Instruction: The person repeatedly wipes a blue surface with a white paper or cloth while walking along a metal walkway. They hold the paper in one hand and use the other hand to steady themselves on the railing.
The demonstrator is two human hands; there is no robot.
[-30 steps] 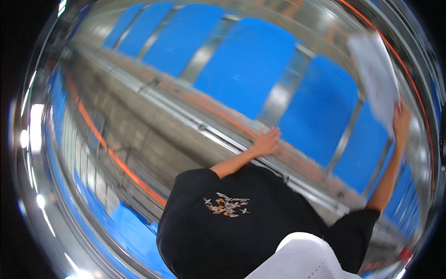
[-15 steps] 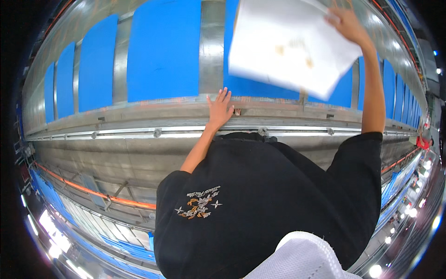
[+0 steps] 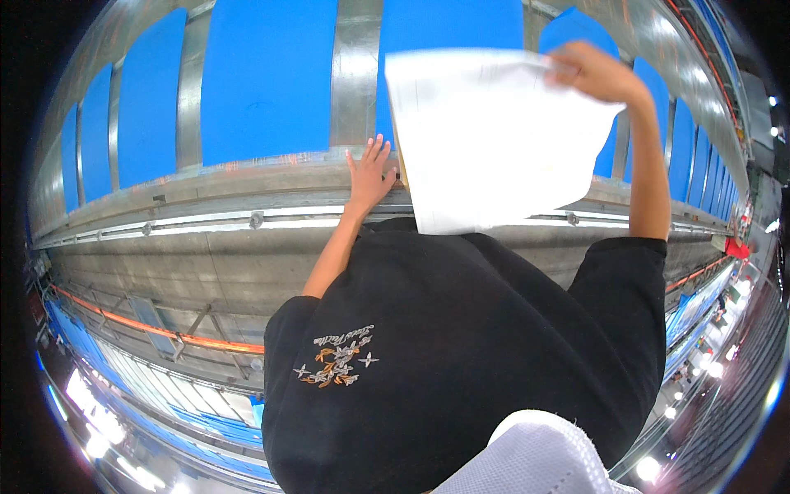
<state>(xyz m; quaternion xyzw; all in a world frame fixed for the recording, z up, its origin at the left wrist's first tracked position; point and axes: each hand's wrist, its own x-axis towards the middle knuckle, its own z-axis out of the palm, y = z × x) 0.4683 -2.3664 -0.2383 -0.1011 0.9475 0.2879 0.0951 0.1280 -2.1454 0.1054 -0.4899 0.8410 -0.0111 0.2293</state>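
Note:
My right hand (image 3: 599, 72) is closed on the upper right edge of a white sheet-like panel (image 3: 494, 140). The hand's fingertips are blurred. Raised and tilted, the panel hangs over the table's near edge, its lower edge close to my body. A thin yellowish strip runs along its left side. My left hand (image 3: 372, 174) has its fingers spread and holds nothing; it rests at the table's near edge, just left of the panel. A flat blue piece (image 3: 453, 25) lies partly behind the panel, and another blue piece (image 3: 267, 82) lies to the left.
The long metal table (image 3: 354, 74) carries several flat blue pieces in a row on both sides. A metal rail (image 3: 313, 218) with round fittings runs along its near edge. Behind me stands another structure with an orange bar (image 3: 189, 336) and more blue pieces.
The white panel has swung down and toward my body, and the brownish marks on it no longer show. My right hand still grips it. The left hand stays by the table edge.

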